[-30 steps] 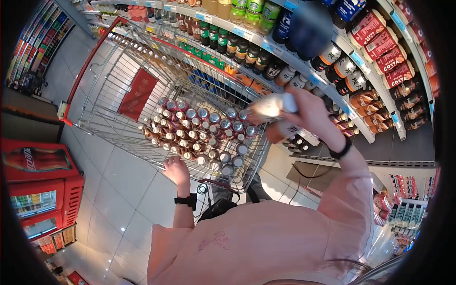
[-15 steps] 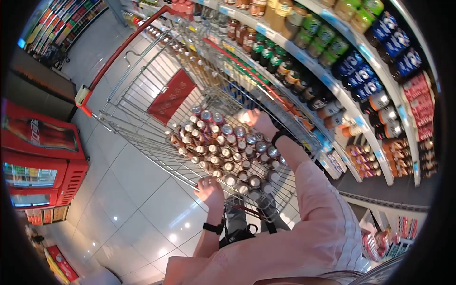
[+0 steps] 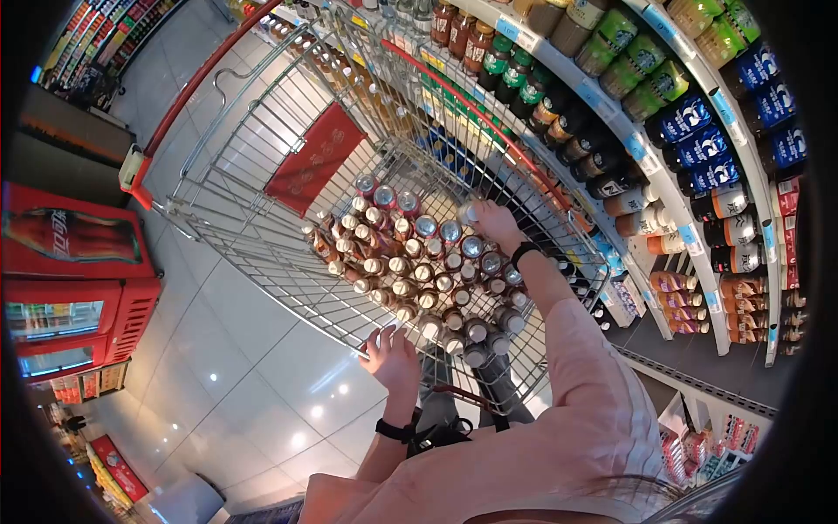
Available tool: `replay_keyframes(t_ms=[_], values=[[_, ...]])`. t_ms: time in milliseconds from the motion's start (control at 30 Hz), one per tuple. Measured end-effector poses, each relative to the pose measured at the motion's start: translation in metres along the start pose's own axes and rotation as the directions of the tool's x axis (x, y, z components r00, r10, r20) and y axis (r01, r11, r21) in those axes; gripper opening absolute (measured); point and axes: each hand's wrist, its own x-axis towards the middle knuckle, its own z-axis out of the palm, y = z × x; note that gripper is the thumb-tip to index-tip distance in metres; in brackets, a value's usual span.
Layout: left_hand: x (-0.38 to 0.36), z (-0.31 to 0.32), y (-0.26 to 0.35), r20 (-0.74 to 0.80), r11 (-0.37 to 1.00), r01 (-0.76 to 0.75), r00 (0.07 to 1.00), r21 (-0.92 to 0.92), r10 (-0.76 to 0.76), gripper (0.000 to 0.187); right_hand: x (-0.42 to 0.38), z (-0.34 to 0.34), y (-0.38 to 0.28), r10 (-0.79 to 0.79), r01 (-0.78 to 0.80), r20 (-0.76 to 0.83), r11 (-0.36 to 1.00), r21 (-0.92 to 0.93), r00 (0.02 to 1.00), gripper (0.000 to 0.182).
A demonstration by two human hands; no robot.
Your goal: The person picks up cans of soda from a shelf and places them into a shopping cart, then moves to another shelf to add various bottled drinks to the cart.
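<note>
My right hand (image 3: 497,224) is inside the shopping cart (image 3: 288,307), with its fingers closed round a bottle with a pale cap (image 3: 469,212); most of that bottle is hidden. Just below stand rows of capped bottles (image 3: 443,283) with brown and dark contents. Several cans with silver tops (image 3: 426,226) stand among them. At the cart's near rim, my left hand (image 3: 392,358) has its fingers apart and holds nothing. A red panel (image 3: 315,158) hangs on the cart's wire seat.
Drink shelves (image 3: 611,105) with bottles, cans and blue price tags run close along the cart's right side. A red drinks cooler (image 3: 78,279) stands at the left on the tiled floor (image 3: 227,349). The cart's red handle (image 3: 196,96) reaches to the upper left.
My right hand has moved slightly right and down with the bottle. My left hand's fingers have lifted and spread at the rim. The view has shifted a little over the cart and shelves.
</note>
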Motion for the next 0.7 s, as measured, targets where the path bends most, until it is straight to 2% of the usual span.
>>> replay_keyframes(t_ms=[67,200,333,533,633,700], values=[[0.002,0.0,0.001,0.01,1.0,0.006,1.0,-0.004,-0.006,0.018,-0.008,0.013,-0.006,-0.022,0.021,-0.055,1.0,-0.016,0.998,0.046],[0.001,0.0,0.002,-0.014,1.0,0.003,1.0,-0.012,-0.003,0.017,-0.014,0.01,-0.009,0.077,-0.077,0.011,0.996,0.049,0.997,0.045],[0.0,0.002,0.003,-0.033,1.0,0.0,0.999,-0.006,-0.001,0.015,-0.004,0.023,-0.004,0.057,-0.057,0.06,0.998,-0.01,0.997,0.044],[0.001,0.004,0.003,-0.047,1.0,-0.011,0.999,0.007,0.012,0.014,0.013,0.027,-0.02,0.324,-0.344,0.148,0.929,0.138,0.934,0.045],[0.0,0.007,0.001,-0.065,0.999,-0.027,0.997,0.023,0.029,0.015,0.01,0.028,-0.021,0.396,-0.428,0.199,0.891,0.151,0.896,0.049],[0.0,0.008,0.0,-0.06,0.999,-0.03,0.998,0.034,0.032,0.016,0.002,0.025,-0.021,0.431,-0.449,0.143,0.881,0.146,0.891,0.058]])
